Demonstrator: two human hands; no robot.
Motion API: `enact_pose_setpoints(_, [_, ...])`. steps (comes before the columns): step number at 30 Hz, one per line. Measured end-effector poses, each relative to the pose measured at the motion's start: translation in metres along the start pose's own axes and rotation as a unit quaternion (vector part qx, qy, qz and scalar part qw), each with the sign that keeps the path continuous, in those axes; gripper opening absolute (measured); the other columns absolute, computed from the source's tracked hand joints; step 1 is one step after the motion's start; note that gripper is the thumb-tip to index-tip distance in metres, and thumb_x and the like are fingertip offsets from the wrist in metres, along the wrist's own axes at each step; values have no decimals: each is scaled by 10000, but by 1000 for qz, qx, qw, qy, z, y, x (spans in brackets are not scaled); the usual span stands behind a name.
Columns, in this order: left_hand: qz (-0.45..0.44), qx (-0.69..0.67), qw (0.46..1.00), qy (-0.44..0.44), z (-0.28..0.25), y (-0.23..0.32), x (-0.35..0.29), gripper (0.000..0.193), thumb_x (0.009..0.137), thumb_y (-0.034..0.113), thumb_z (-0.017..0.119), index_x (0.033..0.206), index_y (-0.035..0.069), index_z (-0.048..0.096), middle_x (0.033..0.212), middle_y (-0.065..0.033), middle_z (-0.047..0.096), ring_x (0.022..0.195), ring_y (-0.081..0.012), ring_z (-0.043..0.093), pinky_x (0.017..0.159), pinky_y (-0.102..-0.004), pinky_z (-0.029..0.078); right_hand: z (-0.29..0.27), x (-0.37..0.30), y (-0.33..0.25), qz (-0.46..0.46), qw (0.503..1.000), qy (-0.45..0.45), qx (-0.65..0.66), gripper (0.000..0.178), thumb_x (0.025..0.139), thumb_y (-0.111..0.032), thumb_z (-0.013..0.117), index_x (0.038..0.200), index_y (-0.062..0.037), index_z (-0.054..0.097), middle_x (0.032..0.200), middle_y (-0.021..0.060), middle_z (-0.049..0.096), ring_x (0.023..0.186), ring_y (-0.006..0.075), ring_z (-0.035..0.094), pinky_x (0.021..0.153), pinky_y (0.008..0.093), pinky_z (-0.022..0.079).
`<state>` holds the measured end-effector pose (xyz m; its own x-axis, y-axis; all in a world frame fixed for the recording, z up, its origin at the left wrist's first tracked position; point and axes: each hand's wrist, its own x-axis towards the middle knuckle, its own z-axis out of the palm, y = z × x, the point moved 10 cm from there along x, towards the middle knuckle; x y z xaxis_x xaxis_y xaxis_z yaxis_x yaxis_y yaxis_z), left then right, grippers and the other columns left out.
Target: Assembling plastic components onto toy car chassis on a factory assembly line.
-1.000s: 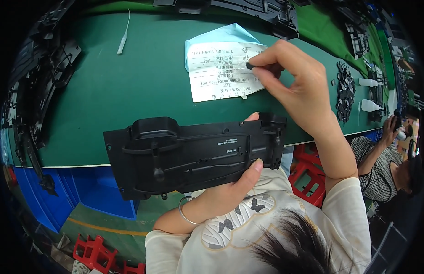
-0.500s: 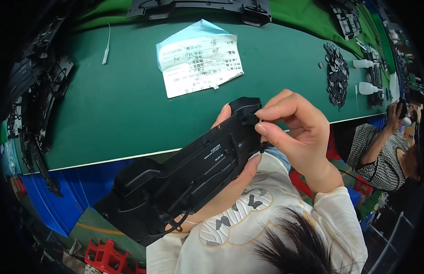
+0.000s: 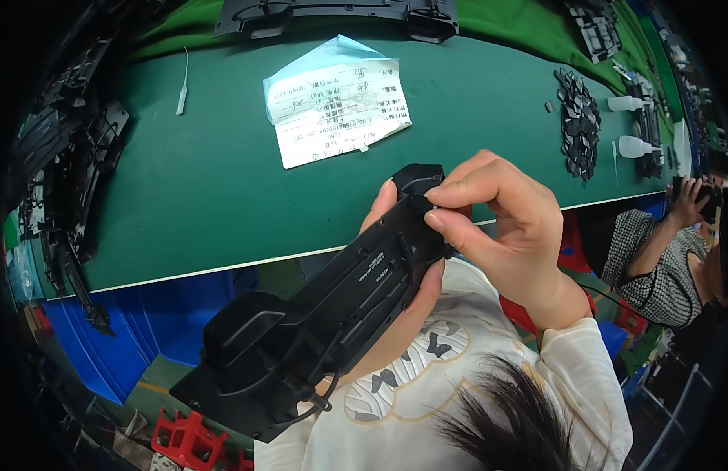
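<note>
A long black moulded plastic part (image 3: pixel 352 294) is held at a slant over the table's near edge, its lower end towards my body. My left hand (image 3: pixel 417 304) wraps round it from beneath, with fingers showing on both long sides near the upper end. At that upper end my right hand (image 3: pixel 509 216) is closed, thumb and forefinger pinched against the part's surface. Whatever lies between those fingertips is too small and hidden to make out. A thin black cable (image 3: pixel 329 391) loops off the part's lower edge.
A white printed sheet (image 3: pixel 340 114) lies over blue paper on the green table (image 3: pixel 207 173). Small black pieces (image 3: pixel 580 125) are heaped at right, beside white bottles (image 3: pixel 638 147). Black parts (image 3: pixel 101 149) pile at left. Below are blue bins (image 3: pixel 105 345) and a red stool (image 3: pixel 187 439). Another person (image 3: pixel 662 267) is at right.
The black part has shifted slightly to the right, its lower end most. My right fingertips have moved a little left and stay pinched against its upper end.
</note>
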<state>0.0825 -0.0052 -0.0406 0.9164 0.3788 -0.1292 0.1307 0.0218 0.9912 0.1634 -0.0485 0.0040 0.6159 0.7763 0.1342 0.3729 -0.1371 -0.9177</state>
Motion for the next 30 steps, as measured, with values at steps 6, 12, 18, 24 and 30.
enact_pose_setpoints(6, [-3,4,1000,-6,1,1,0,678,682,-42,529,1227,-41,125,1052,-132,449,948,-168,479,817,-280,374,-1,2,-8,-33,999,4,-35,205,576,127,593,742,17,543,697,82,534,612,134,496,520,207,395])
enact_pose_setpoints(12, [0,15,1000,-3,1,-1,-1,663,676,-33,537,1217,-52,155,1003,-120,484,918,-156,493,809,-277,374,-1,5,-12,-37,997,-13,-63,188,566,110,597,724,19,551,677,80,525,573,126,486,484,203,385])
enact_pose_setpoints(18, [5,60,998,0,-1,5,0,660,675,-24,539,1213,-58,158,952,-105,507,888,-144,503,802,-270,373,1,9,-18,-50,993,-40,-100,189,556,99,600,713,10,547,660,78,519,570,134,488,478,207,380])
enact_pose_setpoints(24, [18,43,999,-25,1,-1,1,673,678,-24,534,1222,-49,140,996,-112,485,908,-145,491,815,-269,365,2,14,-17,-38,992,-69,-101,180,552,92,604,700,9,543,639,69,514,565,140,492,479,210,377])
enact_pose_setpoints(30, [-2,8,1000,-23,1,-4,-1,675,680,-26,532,1226,-43,135,1040,-122,460,955,-154,463,838,-274,350,3,18,-19,-39,992,-83,-88,182,538,90,608,686,6,546,624,60,512,559,140,495,485,211,377])
